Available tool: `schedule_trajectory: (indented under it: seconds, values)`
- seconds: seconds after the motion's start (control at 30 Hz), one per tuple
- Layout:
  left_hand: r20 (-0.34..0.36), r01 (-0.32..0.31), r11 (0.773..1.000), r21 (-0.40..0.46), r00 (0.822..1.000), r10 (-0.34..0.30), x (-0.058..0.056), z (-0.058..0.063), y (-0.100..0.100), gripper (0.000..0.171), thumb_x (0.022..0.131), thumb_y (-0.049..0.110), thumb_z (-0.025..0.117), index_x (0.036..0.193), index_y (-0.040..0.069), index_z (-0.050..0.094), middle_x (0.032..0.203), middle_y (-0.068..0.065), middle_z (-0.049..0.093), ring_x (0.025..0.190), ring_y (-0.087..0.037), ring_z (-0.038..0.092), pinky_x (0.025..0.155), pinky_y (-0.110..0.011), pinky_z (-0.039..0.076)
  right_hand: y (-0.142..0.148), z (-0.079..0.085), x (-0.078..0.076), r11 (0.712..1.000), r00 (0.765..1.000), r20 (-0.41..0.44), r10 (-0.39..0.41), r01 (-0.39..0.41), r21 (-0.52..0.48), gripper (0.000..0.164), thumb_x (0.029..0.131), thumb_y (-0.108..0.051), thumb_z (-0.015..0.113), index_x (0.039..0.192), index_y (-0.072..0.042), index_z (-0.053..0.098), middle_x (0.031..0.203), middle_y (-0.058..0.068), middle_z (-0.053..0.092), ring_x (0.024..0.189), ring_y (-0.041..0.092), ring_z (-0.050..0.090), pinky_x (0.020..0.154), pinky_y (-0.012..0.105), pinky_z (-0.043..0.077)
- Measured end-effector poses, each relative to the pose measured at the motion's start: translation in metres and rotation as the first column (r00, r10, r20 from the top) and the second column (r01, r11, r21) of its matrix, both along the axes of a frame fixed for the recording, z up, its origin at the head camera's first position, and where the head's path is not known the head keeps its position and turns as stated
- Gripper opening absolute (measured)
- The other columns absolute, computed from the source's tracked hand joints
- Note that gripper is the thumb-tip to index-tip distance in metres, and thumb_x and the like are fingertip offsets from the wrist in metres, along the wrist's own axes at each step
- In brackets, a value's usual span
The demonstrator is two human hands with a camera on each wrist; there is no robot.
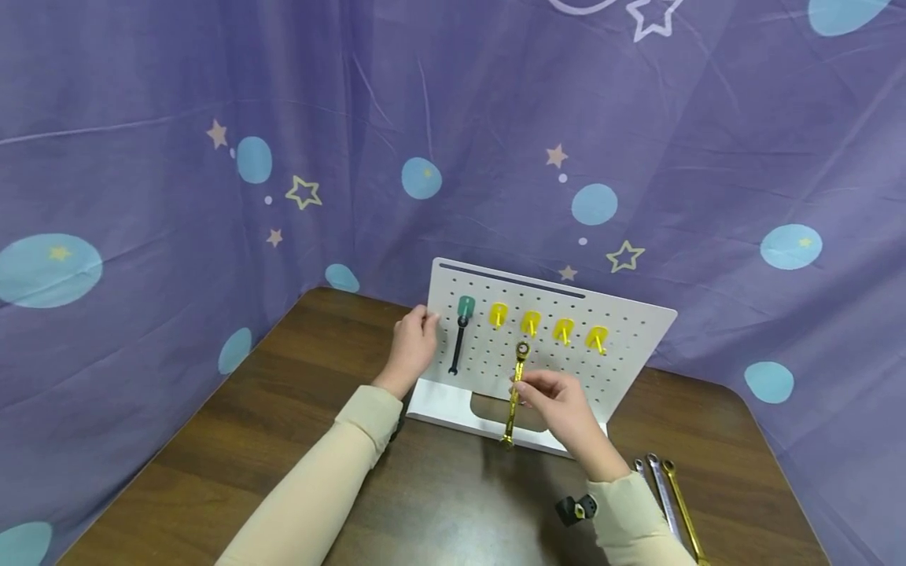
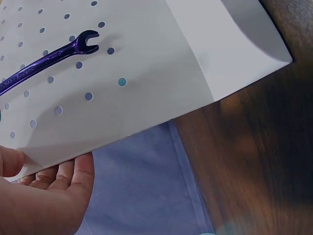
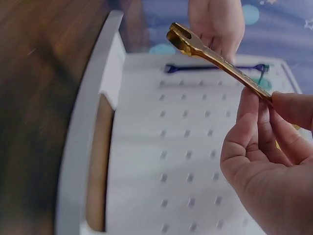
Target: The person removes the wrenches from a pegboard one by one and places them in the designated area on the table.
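My left hand [image 1: 413, 346] holds the left edge of a white pegboard [image 1: 474, 275]; in the left wrist view the thumb lies on the front and the fingers [image 2: 80, 174] pass behind the edge. My right hand [image 1: 562, 405] pinches a gold combination wrench [image 3: 222, 63] between thumb and fingers. It hangs in front of the board, ring end [image 1: 522, 350] up and open end down, just below the yellow hooks. A dark purple wrench [image 2: 44, 61] hangs from a green hook [image 1: 465, 305] at the board's left.
Several yellow hooks [image 1: 531, 323] sit in a row to the right of the green one. At the right of the wooden table [image 1: 439, 503] lie a gold wrench [image 1: 683, 503] and two silver wrenches [image 1: 660, 487]. A purple curtain [image 1: 495, 102] stands behind the table.
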State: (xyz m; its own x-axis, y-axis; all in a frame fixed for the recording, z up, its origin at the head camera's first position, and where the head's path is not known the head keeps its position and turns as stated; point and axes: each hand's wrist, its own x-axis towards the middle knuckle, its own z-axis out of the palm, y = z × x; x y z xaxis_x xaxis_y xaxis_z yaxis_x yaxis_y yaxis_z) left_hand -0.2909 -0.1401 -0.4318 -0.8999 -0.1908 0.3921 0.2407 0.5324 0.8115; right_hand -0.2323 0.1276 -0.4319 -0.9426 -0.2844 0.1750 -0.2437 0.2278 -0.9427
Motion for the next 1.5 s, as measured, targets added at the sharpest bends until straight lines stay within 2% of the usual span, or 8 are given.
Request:
schedule_trajectory:
  seconds: [0.13, 0.33, 0.5, 0.67, 0.87, 1.03, 1.27, 1.5]
  values:
    - [-0.018, -0.014, 1.000, -0.012, 1.000, 0.014, -0.001, 0.003, -0.001, 0.020, 0.107, 0.013, 0.055, 0.093, -0.001, 0.060, 0.073, -0.010, 0.054, 0.068, -0.026, 0.051, 0.062, -0.039, 0.044, 0.026, -0.008, 0.008, 0.997, 0.997, 0.024, -0.071, 0.070, 0.027, 0.015, 0.098, -0.012, 0.070, 0.107, 0.000, 0.075, 0.096, 0.012, 0.073, 0.086, 0.029, 0.069, 0.076, 0.035, 0.057]
    - [-0.003, -0.018, 1.000, -0.005, 1.000, 0.018, -0.003, 0.003, -0.002, 0.022, 0.107, 0.014, 0.054, 0.091, -0.001, 0.058, 0.074, -0.012, 0.054, 0.069, -0.027, 0.051, 0.061, -0.039, 0.043, 0.068, -0.019, 0.018, 0.990, 0.991, -0.008, -0.134, 0.134, 0.054, 0.017, 0.098, -0.006, 0.069, 0.109, 0.006, 0.073, 0.095, 0.015, 0.073, 0.081, 0.022, 0.068, 0.074, 0.034, 0.057]
    - [0.007, -0.007, 1.000, -0.001, 1.000, 0.007, -0.004, -0.001, 0.001, 0.022, 0.107, 0.014, 0.054, 0.091, -0.001, 0.058, 0.075, -0.013, 0.056, 0.070, -0.027, 0.052, 0.062, -0.040, 0.045, 0.099, -0.031, 0.031, 0.974, 0.980, -0.008, -0.199, 0.199, 0.106, 0.018, 0.098, -0.005, 0.069, 0.110, 0.007, 0.072, 0.094, 0.014, 0.073, 0.080, 0.020, 0.068, 0.072, 0.033, 0.056]
    - [-0.007, -0.011, 1.000, 0.002, 1.000, 0.011, -0.003, -0.001, 0.000, 0.021, 0.106, 0.013, 0.055, 0.093, -0.002, 0.060, 0.076, -0.014, 0.058, 0.070, -0.027, 0.053, 0.062, -0.040, 0.046, 0.119, -0.034, 0.036, 0.957, 0.969, -0.014, -0.246, 0.246, 0.154, 0.020, 0.098, -0.007, 0.069, 0.111, 0.008, 0.071, 0.095, 0.014, 0.074, 0.079, 0.018, 0.069, 0.070, 0.032, 0.057]
    - [0.000, -0.007, 1.000, 0.004, 1.000, 0.007, -0.002, 0.001, 0.000, 0.020, 0.107, 0.013, 0.055, 0.096, -0.003, 0.061, 0.078, -0.015, 0.059, 0.071, -0.028, 0.054, 0.063, -0.041, 0.046, 0.135, -0.038, 0.041, 0.946, 0.958, 0.006, -0.288, 0.283, 0.156, 0.024, 0.099, -0.008, 0.068, 0.114, 0.011, 0.069, 0.102, 0.018, 0.072, 0.083, 0.016, 0.069, 0.073, 0.031, 0.058]
    - [0.009, 0.002, 1.000, -0.005, 1.000, -0.001, -0.004, -0.001, 0.001, 0.019, 0.106, 0.013, 0.055, 0.097, -0.003, 0.061, 0.079, -0.015, 0.060, 0.072, -0.028, 0.055, 0.064, -0.042, 0.048, 0.143, -0.044, 0.044, 0.939, 0.951, 0.002, -0.310, 0.306, 0.155, 0.024, 0.099, -0.007, 0.068, 0.113, 0.012, 0.069, 0.102, 0.020, 0.072, 0.082, 0.015, 0.069, 0.072, 0.029, 0.057]
    - [0.007, 0.005, 1.000, -0.002, 1.000, -0.005, -0.005, -0.002, 0.001, 0.020, 0.107, 0.014, 0.054, 0.096, -0.002, 0.060, 0.079, -0.015, 0.060, 0.073, -0.028, 0.055, 0.065, -0.042, 0.047, 0.153, -0.046, 0.048, 0.929, 0.944, 0.000, -0.329, 0.323, 0.182, 0.024, 0.099, -0.007, 0.068, 0.114, 0.012, 0.068, 0.099, 0.017, 0.073, 0.078, 0.014, 0.068, 0.069, 0.030, 0.057]
    - [-0.002, -0.001, 1.000, 0.000, 1.000, 0.001, -0.006, -0.002, 0.002, 0.020, 0.106, 0.013, 0.055, 0.095, -0.003, 0.061, 0.080, -0.016, 0.061, 0.072, -0.029, 0.056, 0.065, -0.042, 0.048, 0.159, -0.049, 0.052, 0.914, 0.935, 0.023, -0.354, 0.341, 0.220, 0.026, 0.099, -0.010, 0.068, 0.114, 0.012, 0.069, 0.091, 0.012, 0.073, 0.076, 0.012, 0.065, 0.066, 0.025, 0.054]
